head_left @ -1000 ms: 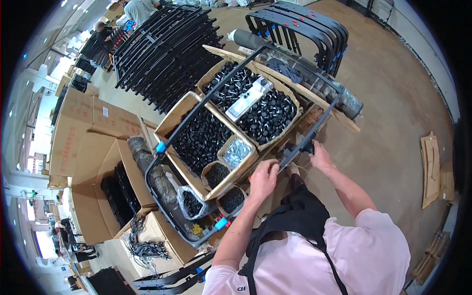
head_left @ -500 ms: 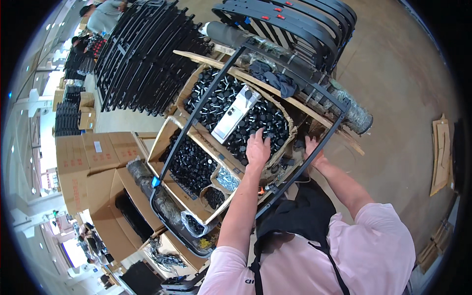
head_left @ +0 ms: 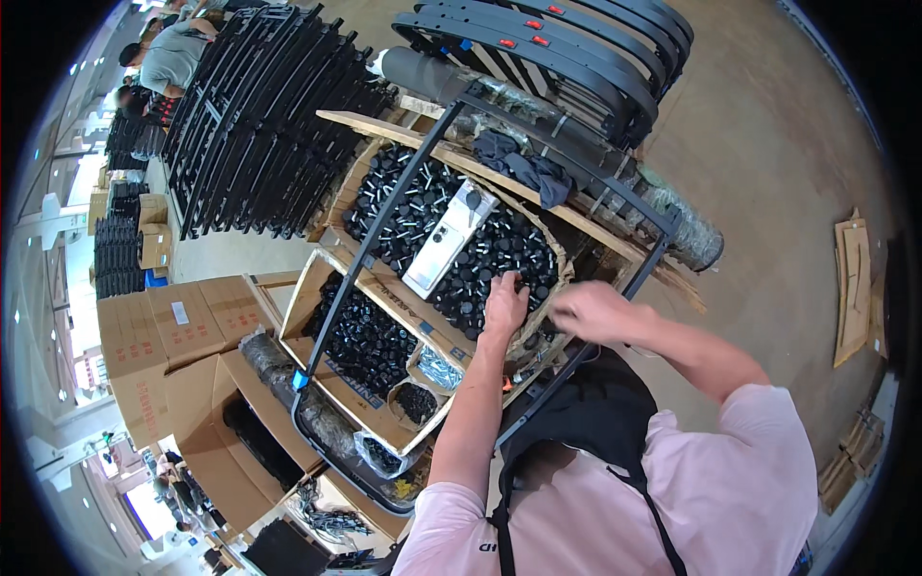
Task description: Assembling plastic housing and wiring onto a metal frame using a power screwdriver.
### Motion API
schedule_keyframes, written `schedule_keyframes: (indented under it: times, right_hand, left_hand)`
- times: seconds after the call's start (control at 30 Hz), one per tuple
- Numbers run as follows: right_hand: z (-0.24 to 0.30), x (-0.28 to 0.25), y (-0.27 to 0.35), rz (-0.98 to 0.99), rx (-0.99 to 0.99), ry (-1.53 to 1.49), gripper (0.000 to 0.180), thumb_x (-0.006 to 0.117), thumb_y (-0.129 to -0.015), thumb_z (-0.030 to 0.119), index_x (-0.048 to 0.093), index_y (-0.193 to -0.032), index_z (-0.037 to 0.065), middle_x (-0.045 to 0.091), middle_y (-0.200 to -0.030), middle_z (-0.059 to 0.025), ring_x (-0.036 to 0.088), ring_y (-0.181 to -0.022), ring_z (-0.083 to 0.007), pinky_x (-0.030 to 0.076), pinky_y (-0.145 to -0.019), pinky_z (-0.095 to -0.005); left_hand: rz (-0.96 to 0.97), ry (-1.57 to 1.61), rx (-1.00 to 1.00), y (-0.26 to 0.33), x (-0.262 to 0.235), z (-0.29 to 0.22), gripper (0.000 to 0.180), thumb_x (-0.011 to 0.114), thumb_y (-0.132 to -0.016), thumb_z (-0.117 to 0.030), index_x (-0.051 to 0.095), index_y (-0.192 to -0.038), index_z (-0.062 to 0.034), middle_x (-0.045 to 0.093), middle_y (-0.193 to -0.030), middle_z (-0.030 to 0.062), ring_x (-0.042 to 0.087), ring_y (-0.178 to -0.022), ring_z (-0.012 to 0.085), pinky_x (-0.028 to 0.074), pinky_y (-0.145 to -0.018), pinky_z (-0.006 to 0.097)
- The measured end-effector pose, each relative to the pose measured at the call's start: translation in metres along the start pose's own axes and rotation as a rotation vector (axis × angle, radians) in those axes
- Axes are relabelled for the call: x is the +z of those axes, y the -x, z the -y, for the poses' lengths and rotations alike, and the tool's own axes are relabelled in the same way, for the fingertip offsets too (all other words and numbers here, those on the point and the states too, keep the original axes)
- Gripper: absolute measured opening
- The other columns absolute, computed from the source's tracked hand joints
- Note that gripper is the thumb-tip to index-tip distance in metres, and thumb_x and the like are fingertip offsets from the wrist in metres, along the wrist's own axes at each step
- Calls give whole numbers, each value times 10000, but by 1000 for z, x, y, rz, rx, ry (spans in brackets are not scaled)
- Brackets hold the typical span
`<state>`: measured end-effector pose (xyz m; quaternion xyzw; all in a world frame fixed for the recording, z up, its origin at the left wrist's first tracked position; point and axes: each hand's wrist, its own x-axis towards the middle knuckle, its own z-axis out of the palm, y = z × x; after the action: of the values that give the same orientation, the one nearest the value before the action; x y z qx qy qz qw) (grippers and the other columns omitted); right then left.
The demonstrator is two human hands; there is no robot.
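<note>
Centrally, a carton divides its contents: black-headed bolts (head_left: 523,252) fill the far compartment, where a pale metal block (head_left: 447,240) lies on top of them, and smaller black parts (head_left: 370,331) fill the near box. A dark metal frame (head_left: 412,179) spans both. The left hand (head_left: 506,305) reaches in among the bolts at the compartment's edge nearest the body, its fingers curled downward; whether its grip pinches a bolt cannot be told. The right hand (head_left: 588,312) is just beside the left, near the carton's rim, blurred, its grip undeterminable; its forearm crosses the frame's near bar. Possible faults, by judgement: a fistful drawn too full could shed bolts over the worn, bowed rim; a bolt passed between hands so close together could slip; and the right forearm, catching the bar, could jar the frame, whose points of support are partly hidden.
</note>
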<state>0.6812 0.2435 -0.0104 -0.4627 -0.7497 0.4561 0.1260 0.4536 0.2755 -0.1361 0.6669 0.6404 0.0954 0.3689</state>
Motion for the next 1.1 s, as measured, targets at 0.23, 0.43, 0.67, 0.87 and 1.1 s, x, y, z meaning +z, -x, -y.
schedule_keyframes:
  times: [0.23,0.43,0.67,0.87,1.1]
  right_hand:
    - [-79,67,-132,-6,-121,659,179,610,-921,172,722,-1045,110,677,-1083,-127,671,-1047,-324,553,-870,-465]
    - [-74,69,-134,-22,-109,576,197,641,-909,159,682,-1083,75,663,-1115,-170,667,-1126,-349,544,-932,-474]
    - [-31,14,-69,-140,56,-87,291,666,-905,106,712,-1187,47,611,-1154,-207,652,-1079,-418,531,-925,-512]
    - [-9,-25,11,-263,27,-266,291,677,-917,159,719,-1180,41,593,-1114,-167,631,-1057,-363,523,-928,-458]
    - [-4,-41,75,-343,343,-360,308,681,-911,152,719,-1194,35,598,-1116,-152,631,-1051,-329,530,-922,-411]
  left_hand:
    - [-27,-109,172,8,6,12,309,657,-945,-111,569,-1223,-9,645,-1154,275,668,-1045,476,561,-890,529]
    - [-63,182,-1,-3,-54,4,316,632,-1031,-218,616,-1317,-86,707,-907,140,708,-822,258,566,-775,396]
    - [-179,161,249,-141,-148,-78,304,599,-1054,-269,647,-1240,-32,743,-917,185,736,-815,360,573,-792,452]
    - [-400,222,473,-258,-178,-113,374,609,-1062,-248,637,-1301,38,714,-1277,214,680,-1181,333,501,-1040,400]
    - [-263,467,360,-318,-156,-97,308,670,-1036,-141,632,-1281,42,722,-1146,128,675,-1041,181,531,-946,318]
